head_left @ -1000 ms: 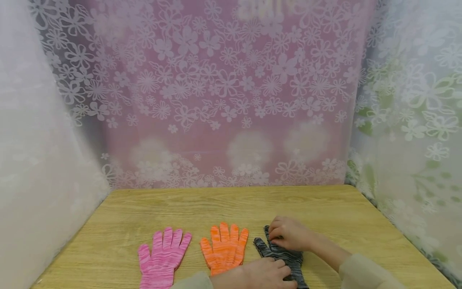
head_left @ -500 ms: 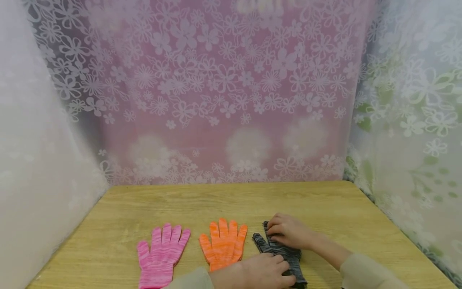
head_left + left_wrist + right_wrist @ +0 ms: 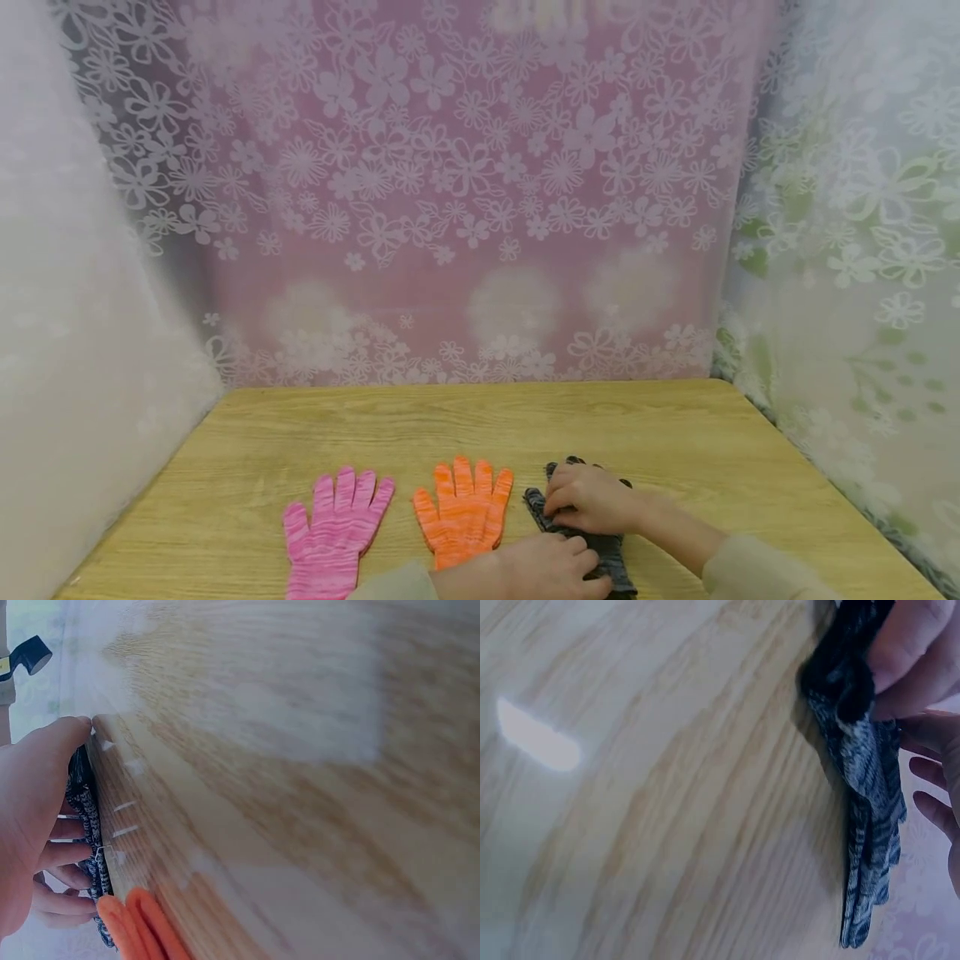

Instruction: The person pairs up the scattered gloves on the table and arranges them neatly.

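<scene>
A black-and-grey knit glove (image 3: 611,554) lies on the table under both hands, fingers pointing away from me. My left hand (image 3: 543,567) rests across its lower part with relaxed fingers; the left wrist view shows that hand (image 3: 34,802) along the dark glove (image 3: 90,825). My right hand (image 3: 592,498) is on its upper part, fingers bent down, and seems to pinch the fabric. In the right wrist view, the glove (image 3: 862,772) has a raised fold beside fingertips (image 3: 900,660). The glove's fingertips show beyond the right hand; much of its palm is hidden.
An orange glove (image 3: 465,512) lies flat to the left, its cuff hidden by the left forearm. Farther left is a pink glove (image 3: 333,533). The wood-grain table (image 3: 450,417) ends at a pink floral curtain (image 3: 450,208), with pale sheets at both sides.
My right hand has shifted slightly down and left over the dark glove, and more of the glove's fingertips show beyond it. My left hand stays on the lower part.
</scene>
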### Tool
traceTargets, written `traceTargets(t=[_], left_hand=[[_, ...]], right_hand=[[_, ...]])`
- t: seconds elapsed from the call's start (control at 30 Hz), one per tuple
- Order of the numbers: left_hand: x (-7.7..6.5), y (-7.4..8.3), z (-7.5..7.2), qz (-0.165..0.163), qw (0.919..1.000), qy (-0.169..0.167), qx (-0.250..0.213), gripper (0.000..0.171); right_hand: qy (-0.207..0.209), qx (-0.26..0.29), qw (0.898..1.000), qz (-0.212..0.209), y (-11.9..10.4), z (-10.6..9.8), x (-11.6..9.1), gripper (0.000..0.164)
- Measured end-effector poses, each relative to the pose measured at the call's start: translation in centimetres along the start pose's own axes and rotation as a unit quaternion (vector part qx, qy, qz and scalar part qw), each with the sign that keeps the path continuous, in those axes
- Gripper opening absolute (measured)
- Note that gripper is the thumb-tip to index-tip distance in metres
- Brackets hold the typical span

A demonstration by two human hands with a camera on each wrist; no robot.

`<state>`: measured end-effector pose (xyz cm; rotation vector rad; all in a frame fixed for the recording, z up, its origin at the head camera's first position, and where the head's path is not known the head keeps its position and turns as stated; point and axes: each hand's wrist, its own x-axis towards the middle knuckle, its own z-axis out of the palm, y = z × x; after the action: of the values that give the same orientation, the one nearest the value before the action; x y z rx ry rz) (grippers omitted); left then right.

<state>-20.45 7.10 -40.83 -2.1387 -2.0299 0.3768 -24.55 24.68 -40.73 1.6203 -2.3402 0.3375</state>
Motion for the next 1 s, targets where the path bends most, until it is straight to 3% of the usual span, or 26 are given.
traceTargets(t=[0.17, 0.43, 0.7, 0.83, 1.0], left_hand=[[0.0, 0.1, 0.1, 0.004, 0.9994, 0.016, 0.031, 0.035], [-0.1, 0.4, 0.4, 0.002, 0.9957, 0.062, 0.068, 0.032], [0.0, 0.6, 0.5, -0.001, 0.9963, 0.047, 0.072, 0.034], [0.0, 0.4, 0.5, 0.004, 0.9973, 0.054, 0.049, 0.033], [-0.3, 0.2, 0.4, 0.007, 0.9979, 0.047, 0.043, 0.036]], right_hand=[[0.003, -0.010, 1.000, -0.002, 0.0, 0.9, 0.2, 0.002], [0.001, -0.003, 1.000, 0.003, -0.1, 1.3, 0.6, 0.011], [0.009, 0.014, 1.000, 0.002, 0.1, 1.5, 0.3, 0.009], [0.010, 0.021, 1.000, 0.005, 0.7, 1.6, -0.1, 0.006], [0.009, 0.002, 1.000, -0.007, 1.3, 1.7, -0.5, 0.010]])
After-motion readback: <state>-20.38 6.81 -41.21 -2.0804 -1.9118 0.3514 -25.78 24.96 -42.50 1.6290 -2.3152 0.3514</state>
